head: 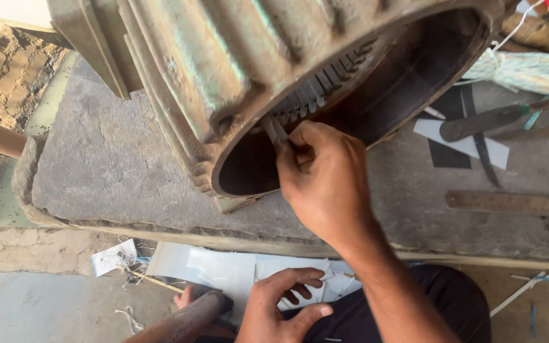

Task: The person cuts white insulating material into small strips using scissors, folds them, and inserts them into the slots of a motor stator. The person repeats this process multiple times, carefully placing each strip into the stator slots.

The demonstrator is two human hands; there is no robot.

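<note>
A large ribbed motor housing (223, 63) with worn green paint lies on its side on a stone slab (109, 165). Its open end shows a ring of slotted stator teeth (316, 95). My right hand (325, 181) reaches to the rim and pinches a narrow pale strip (273, 129) that enters one slot. My left hand (281, 308) is low, by my lap, fingers curled on a white paper piece (306, 289) from the sheets below the slab.
White sheets (217, 267) lie on the floor under the slab's front edge. On the slab to the right are a dark-handled tool (481, 122), black and white strips (465, 146), a metal ruler (513, 203) and a rope bundle (528, 70). A foot in a sandal (198, 298) shows below.
</note>
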